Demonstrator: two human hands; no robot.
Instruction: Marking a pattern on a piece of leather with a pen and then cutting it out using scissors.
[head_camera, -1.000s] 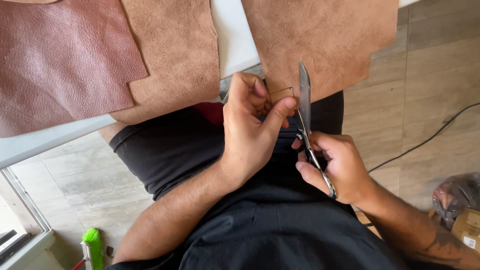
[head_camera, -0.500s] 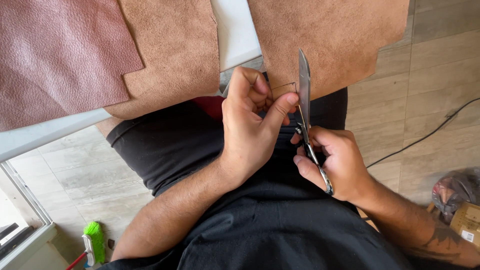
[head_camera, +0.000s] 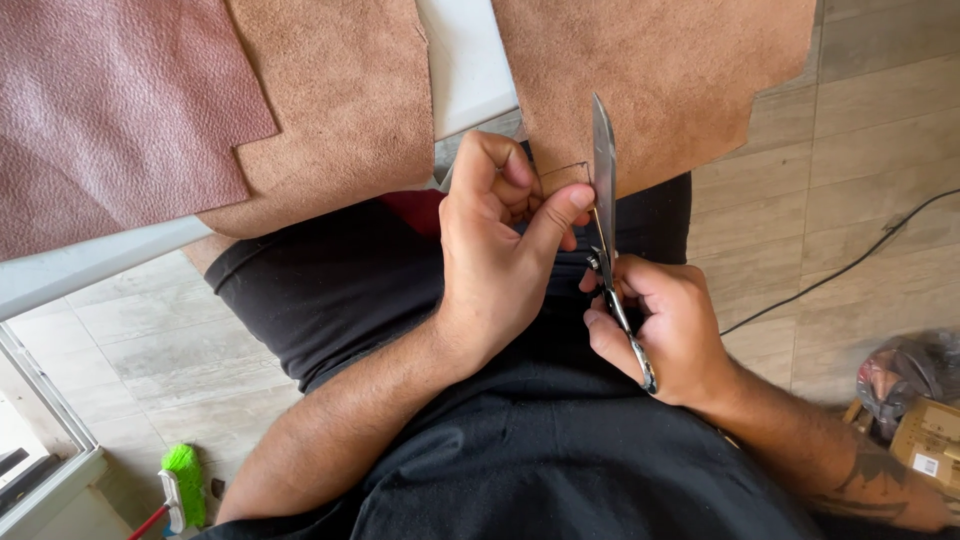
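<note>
Compared with a second ago, very little has moved: the scissors (head_camera: 604, 190) keep the same line, blades pointing away from the body, and both hands stay almost where they were. Judging from this, the cut along the drawn line goes slowly and carefully, and it is not finished.

The right hand (head_camera: 665, 325) is closed around the scissor handles. The left hand (head_camera: 500, 250) pinches the lower edge of the tan suede piece (head_camera: 660, 80) between thumb and fingers, just beside the blades on their left. This piece hangs over the white table edge (head_camera: 465, 70), directly above both hands. A second tan piece (head_camera: 330, 110) and a dark red leather piece (head_camera: 110, 110) lie further to the left of the left hand, untouched.
</note>
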